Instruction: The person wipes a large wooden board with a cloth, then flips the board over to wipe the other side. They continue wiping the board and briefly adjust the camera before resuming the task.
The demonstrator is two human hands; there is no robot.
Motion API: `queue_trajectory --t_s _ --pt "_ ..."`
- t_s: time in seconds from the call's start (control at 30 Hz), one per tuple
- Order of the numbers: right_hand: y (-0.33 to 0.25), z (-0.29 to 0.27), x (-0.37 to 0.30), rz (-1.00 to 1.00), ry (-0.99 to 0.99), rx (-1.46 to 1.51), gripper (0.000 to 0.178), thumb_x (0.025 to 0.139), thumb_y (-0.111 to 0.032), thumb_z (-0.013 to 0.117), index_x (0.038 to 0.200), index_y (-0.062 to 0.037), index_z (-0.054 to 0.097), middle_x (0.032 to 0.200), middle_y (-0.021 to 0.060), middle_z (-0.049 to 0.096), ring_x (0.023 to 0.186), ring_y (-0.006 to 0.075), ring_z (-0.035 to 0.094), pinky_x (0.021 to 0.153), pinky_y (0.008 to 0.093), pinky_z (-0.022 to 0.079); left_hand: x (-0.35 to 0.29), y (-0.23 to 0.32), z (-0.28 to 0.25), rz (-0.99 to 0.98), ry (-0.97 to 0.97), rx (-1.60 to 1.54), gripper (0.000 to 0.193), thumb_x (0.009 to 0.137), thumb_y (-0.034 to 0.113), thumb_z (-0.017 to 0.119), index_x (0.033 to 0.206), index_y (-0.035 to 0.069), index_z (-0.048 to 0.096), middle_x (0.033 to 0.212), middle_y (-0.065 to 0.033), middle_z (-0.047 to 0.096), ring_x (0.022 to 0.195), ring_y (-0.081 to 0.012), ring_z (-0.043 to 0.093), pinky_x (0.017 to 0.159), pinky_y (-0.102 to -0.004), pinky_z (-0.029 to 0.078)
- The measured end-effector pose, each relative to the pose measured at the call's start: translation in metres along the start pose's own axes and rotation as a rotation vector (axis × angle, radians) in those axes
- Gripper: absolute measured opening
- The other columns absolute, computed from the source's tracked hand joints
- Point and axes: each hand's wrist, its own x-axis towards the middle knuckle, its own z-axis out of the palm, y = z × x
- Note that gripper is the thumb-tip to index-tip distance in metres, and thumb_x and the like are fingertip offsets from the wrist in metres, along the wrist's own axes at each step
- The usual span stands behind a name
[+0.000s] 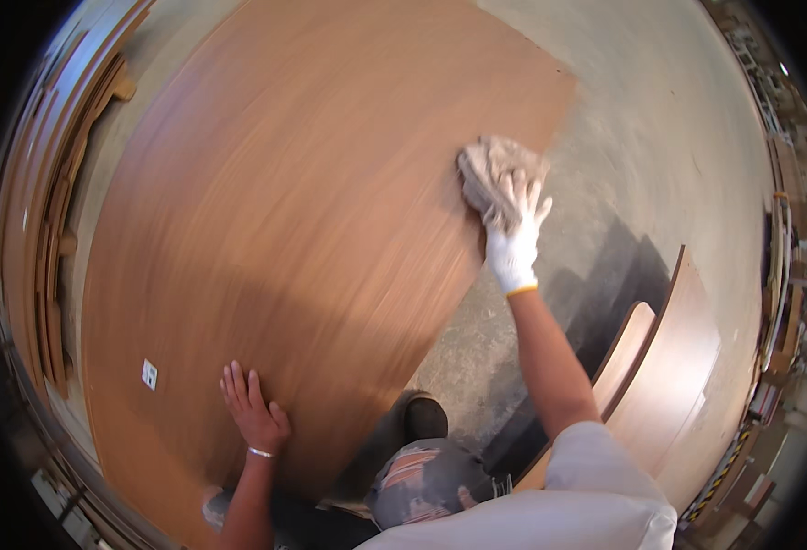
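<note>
Head view: right hand (513, 246), white-gloved, holds a bunched greyish rag (488, 172) against the big brown wood-grain panel (330, 202), at its right edge. Fingers curve over the rag; thumb hidden by cloth, so grip pressure can't be told. Left hand (258, 414) bare, fingers spread flat on the panel, nothing held.

Panel runs under the left fingers and up past the right ones; far edge cut off at the top. Its underside is hidden, can't tell what supports it.

Around: stacked boards (29, 229) far left of the left fingers; two loose boards (683, 344) below right of the gloved fingers, partly behind the sleeve (596, 458). Dark shoe (424, 418) sits between the hands, lower down, beside the panel edge. Rim clutter right of the gloved fingers too blurred to identify.

Labels: small white sticker (149, 374) left of the left fingers, dark print too small to read.
</note>
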Motion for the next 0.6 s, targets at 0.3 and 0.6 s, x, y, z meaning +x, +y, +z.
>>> queue_trajectory --t_s 0.3,0.6 --pt "0.088 0.023 0.124 0.360 0.099 0.466 0.069 0.096 -0.027 0.060 0.157 -0.0080 0.036 0.162 0.0233 0.036 0.146 0.0536 0.032 0.125 0.0527 0.021 0.056 -0.031 0.019 0.084 -0.002 0.112 0.058 0.100 0.030 0.040 0.145 -0.007 0.042 0.150 -0.0323 0.042 0.141 -0.0537 0.037 0.117 -0.0657 0.028" --pt "0.042 0.009 0.007 -0.001 0.015 0.440 0.082 0.075 -0.020 0.082 0.150 -0.0166 0.051 0.163 0.0180 0.039 0.155 0.0450 0.024 0.126 0.0646 0.003 0.293 0.035 0.042 0.115 0.066 0.086 0.059 0.088 0.013 0.049 0.143 -0.006 0.045 0.155 -0.0298 0.039 0.144 -0.0501 0.035 0.119 -0.0616 0.028"
